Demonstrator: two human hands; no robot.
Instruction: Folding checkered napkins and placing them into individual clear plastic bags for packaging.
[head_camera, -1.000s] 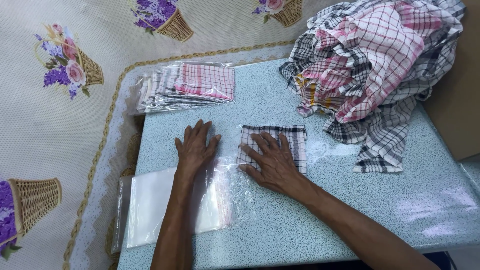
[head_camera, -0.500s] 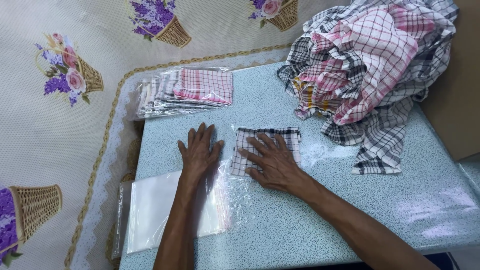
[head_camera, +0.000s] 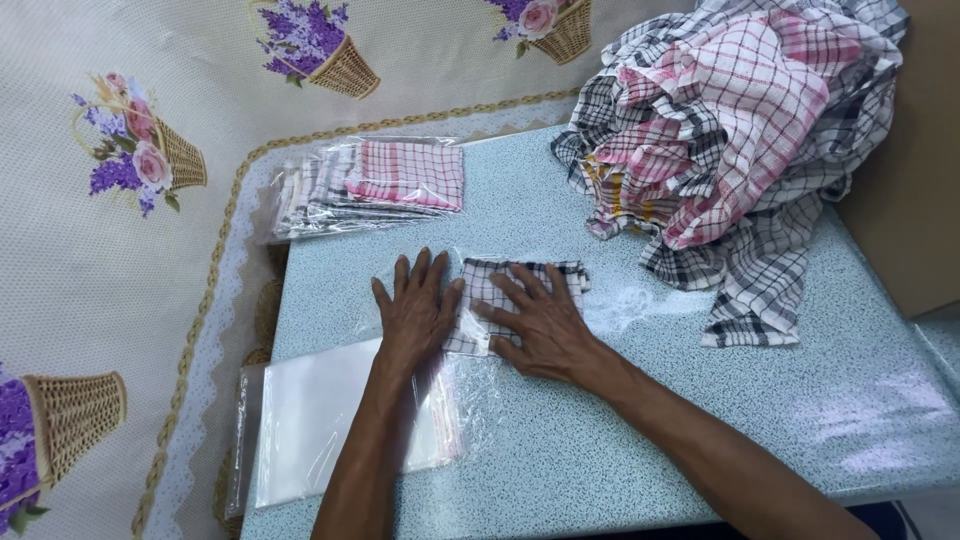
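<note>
A folded black-and-white checked cloth (head_camera: 480, 285) lies inside a clear plastic bag (head_camera: 620, 305) on the speckled blue table (head_camera: 700, 440). My left hand (head_camera: 415, 310) presses flat on the cloth's left edge, fingers spread. My right hand (head_camera: 540, 325) lies flat on the cloth's middle, fingers pointing up and left. Both palms rest on top; neither grips anything.
A stack of bagged checked cloths (head_camera: 375, 185) sits at the table's far left corner. A heap of loose checked cloths (head_camera: 740, 130) fills the far right. Empty clear bags (head_camera: 340, 420) lie at the near left edge. A floral tablecloth (head_camera: 110, 250) covers the left side.
My two hands have drawn closer together over the bagged cloth, the right sliding left along it. The view has shifted slightly.
</note>
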